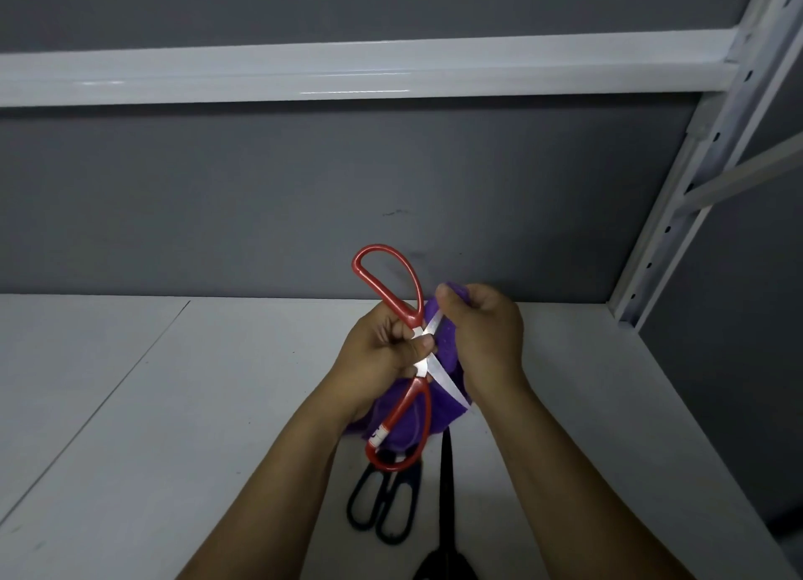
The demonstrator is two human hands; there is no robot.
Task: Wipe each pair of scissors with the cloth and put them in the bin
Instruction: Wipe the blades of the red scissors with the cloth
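Left hand [378,353] grips open red scissors [421,364]; right hand [486,331] pinches purple cloth [445,353] over a blade, where a slip risks a cut

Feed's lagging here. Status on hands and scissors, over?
Left hand pinches red scissors at pivot, blades open. Right hand grips purple cloth on one blade. Black scissors lie below.

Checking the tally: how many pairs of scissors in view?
3. Red-handled scissors, open, in the left hand; black-handled scissors on the shelf below them; a long dark pair right of those, cropped at the bottom edge. The cloth may hide others.
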